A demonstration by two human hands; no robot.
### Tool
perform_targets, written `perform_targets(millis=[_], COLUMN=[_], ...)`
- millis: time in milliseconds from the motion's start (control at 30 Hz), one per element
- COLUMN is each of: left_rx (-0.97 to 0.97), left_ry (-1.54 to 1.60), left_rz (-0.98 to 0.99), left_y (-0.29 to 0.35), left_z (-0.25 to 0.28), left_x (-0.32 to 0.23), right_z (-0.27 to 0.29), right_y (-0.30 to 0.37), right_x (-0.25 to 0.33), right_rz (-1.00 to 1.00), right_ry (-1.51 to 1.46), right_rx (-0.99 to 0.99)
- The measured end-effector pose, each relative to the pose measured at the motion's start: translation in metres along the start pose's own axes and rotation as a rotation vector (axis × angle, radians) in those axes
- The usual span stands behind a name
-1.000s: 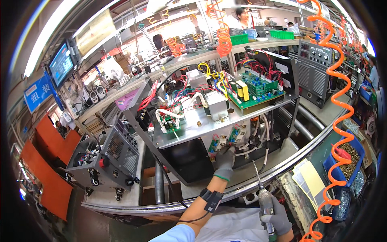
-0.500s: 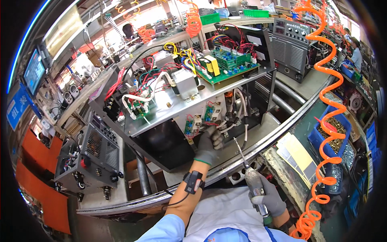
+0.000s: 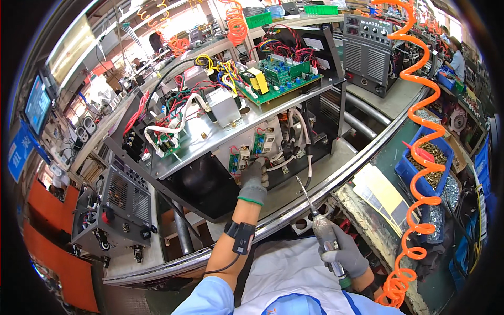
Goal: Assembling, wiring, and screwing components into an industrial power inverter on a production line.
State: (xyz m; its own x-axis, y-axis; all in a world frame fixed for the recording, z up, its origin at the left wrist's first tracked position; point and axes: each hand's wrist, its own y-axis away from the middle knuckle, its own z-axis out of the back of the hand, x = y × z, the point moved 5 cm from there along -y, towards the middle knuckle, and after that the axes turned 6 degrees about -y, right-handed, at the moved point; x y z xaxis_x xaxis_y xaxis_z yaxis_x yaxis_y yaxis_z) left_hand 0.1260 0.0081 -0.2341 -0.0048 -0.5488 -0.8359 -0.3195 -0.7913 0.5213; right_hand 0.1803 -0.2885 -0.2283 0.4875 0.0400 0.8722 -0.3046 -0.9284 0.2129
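Observation:
My left hand (image 3: 254,178), in a grey glove with a green cuff, reaches into the lower bay of an open machine chassis (image 3: 215,144). Its fingers are curled beside a small green circuit board (image 3: 234,160) and near white cables (image 3: 303,131); whatever they grip is hidden. In my gloved right hand (image 3: 348,255) is a power screwdriver (image 3: 325,231), its long thin bit pointing up toward the chassis, apart from it. On the upper shelf sit a large green circuit board (image 3: 283,90), a silver metal box (image 3: 223,107) and bundled wires.
A coiled orange air hose (image 3: 431,131) hangs at right. Beside it, a blue bin (image 3: 446,163) holds brass-coloured hardware, and paper sheets (image 3: 380,191) lie on the bench. Finished-looking grey machines stand at back right (image 3: 367,58) and left (image 3: 123,205). Metal rollers (image 3: 359,121) run beneath the chassis.
My left hand has shifted slightly left and deeper, toward the small boards. The whole view has moved a little. The screwdriver stays in my right hand.

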Motion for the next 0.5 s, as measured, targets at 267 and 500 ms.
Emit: perform_targets(millis=[267,500], left_rx=[0.236,0.229], left_ry=[0.251,0.258], left_rz=[0.104,0.182], left_y=[0.000,0.003], left_z=[-0.006,-0.013], left_x=[-0.009,-0.009], right_z=[0.008,0.007], right_y=[-0.002,-0.002], right_x=[-0.004,-0.004], right_rz=[0.036,-0.008], right_ry=[0.000,-0.054], right_rx=[-0.018,-0.004])
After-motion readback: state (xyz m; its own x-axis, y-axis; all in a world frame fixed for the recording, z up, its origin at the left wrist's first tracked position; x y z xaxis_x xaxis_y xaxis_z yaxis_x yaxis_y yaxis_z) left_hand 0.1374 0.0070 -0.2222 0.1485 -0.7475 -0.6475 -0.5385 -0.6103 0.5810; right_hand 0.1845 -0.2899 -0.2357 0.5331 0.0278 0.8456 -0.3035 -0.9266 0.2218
